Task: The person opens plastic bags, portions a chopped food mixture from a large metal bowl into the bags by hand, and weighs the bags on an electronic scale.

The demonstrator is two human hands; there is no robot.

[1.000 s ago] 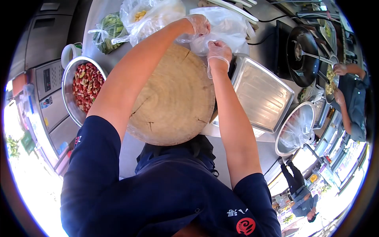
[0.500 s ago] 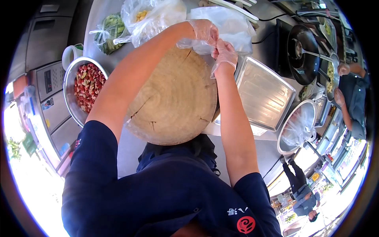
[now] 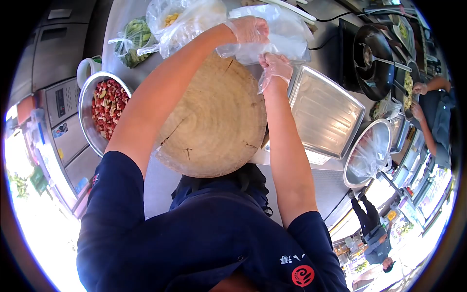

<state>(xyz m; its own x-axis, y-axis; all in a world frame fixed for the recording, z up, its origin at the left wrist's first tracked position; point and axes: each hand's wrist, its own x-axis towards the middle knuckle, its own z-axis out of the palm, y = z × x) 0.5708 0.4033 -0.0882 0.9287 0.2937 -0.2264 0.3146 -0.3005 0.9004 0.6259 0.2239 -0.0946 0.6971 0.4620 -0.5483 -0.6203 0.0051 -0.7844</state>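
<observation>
Both my hands wear thin clear plastic gloves and are held past the far edge of a round wooden chopping block (image 3: 214,121). My left hand (image 3: 249,30) is closed, its fingers curled in a pinch. Slightly below and to the right, my right hand (image 3: 276,68) is closed too, thumb and fingers pressed together. Thin clear plastic film (image 3: 268,47) shows between the two; I cannot make out whether it is a bag or a glove edge. Behind the hands lie clear plastic bags (image 3: 287,34) on the counter. The block's surface has several cracks.
A steel bowl (image 3: 87,127) of chopped red pieces stands left. Bagged greens (image 3: 138,36) and a bag with yellow pieces (image 3: 182,22) lie at the back. Right are a metal tray (image 3: 326,112), a wok (image 3: 373,63), a bowl with plastic (image 3: 365,155) and a co-worker's hands (image 3: 418,100).
My hands have moved apart: the left went up, the right slightly down, with film between them. The co-worker's hands have moved closer together by the pan.
</observation>
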